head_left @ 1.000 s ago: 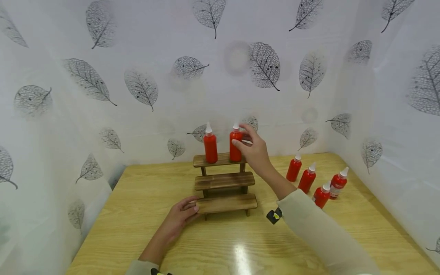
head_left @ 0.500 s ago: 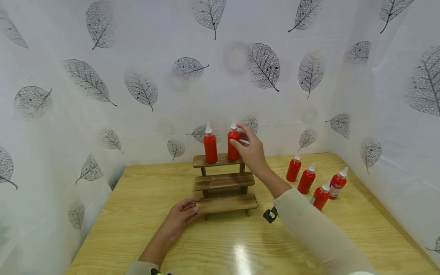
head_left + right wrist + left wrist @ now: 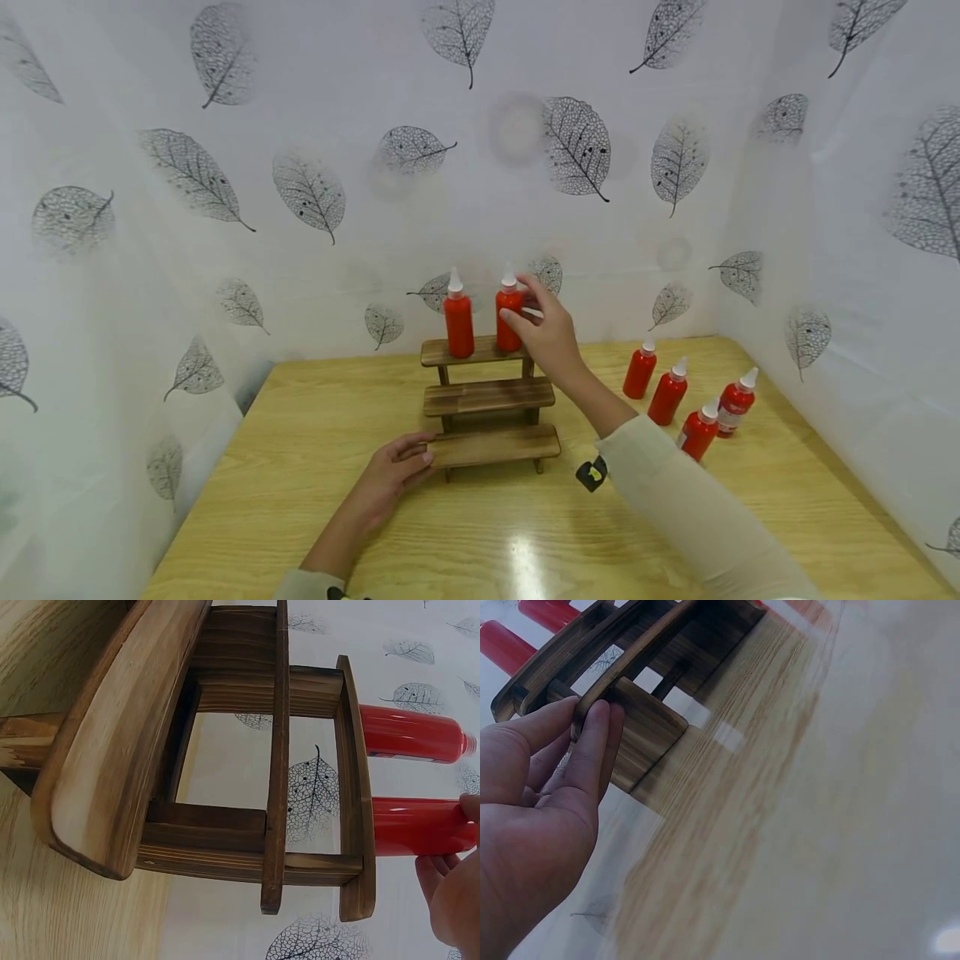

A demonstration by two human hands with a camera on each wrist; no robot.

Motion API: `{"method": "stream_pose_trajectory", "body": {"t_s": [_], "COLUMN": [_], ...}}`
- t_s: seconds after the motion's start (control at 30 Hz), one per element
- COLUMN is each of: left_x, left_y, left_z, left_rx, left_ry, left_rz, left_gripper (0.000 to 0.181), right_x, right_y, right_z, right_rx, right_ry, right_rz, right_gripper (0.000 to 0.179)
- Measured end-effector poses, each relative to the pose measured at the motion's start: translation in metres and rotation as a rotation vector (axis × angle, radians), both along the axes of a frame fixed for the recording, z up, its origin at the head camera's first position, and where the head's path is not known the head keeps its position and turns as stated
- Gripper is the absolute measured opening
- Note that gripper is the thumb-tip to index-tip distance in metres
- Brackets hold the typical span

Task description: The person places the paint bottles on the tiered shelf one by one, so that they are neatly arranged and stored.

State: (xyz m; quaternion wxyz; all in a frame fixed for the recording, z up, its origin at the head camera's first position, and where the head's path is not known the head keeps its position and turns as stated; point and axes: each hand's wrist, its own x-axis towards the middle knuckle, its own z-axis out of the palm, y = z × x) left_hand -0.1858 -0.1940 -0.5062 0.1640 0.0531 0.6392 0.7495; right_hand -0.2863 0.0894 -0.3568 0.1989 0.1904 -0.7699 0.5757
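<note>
A three-tier wooden stand [image 3: 491,396] sits on the table in the head view. My left hand [image 3: 384,482] pinches the left end of its lowest step; the left wrist view shows thumb and fingers [image 3: 591,746] on either side of the board. Upright on the top step, toward its right end, is a red squeeze bottle [image 3: 507,323] with a white nozzle cap. My right hand [image 3: 551,332] holds this bottle from the right, thumb in front, fingers near the cap. A matching red bottle [image 3: 459,327] stands to its left, a small gap between them.
Several more red bottles stand on the table at the right, among them a rear one [image 3: 640,371] and a labelled one [image 3: 734,407], near my right sleeve [image 3: 690,500]. A leaf-patterned white sheet [image 3: 480,208] hangs behind and beside the table [image 3: 315,417].
My right hand has shifted the bottle slightly to the left along the top step, mostly in the first half second. The left hand keeps its place on the stand.
</note>
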Motion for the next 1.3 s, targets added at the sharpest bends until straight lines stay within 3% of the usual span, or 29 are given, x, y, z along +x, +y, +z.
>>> {"method": "stream_pose_trajectory", "body": {"t_s": [0.3,0.63,1.03,1.3], "left_x": [0.000,-0.001,-0.001,-0.002], "left_y": [0.000,0.001,-0.001,-0.003], "left_z": [-0.002,0.000,-0.003,-0.003], "left_rx": [-0.004,0.005,0.010,0.010], "left_ry": [0.003,0.001,0.005,0.004], "left_rz": [0.000,-0.004,0.000,-0.009], "left_gripper": [0.054,0.053,0.053,0.053], "right_x": [0.007,0.046,0.104,0.138], "right_y": [0.007,0.045,0.102,0.144], "right_z": [-0.001,0.004,0.005,-0.005], "right_rx": [0.020,0.048,0.147,0.144], "right_ry": [-0.028,-0.046,-0.005,-0.104], "right_rz": [0.029,-0.029,-0.225,-0.383], "right_gripper": [0.060,0.055,0.047,0.049]}}
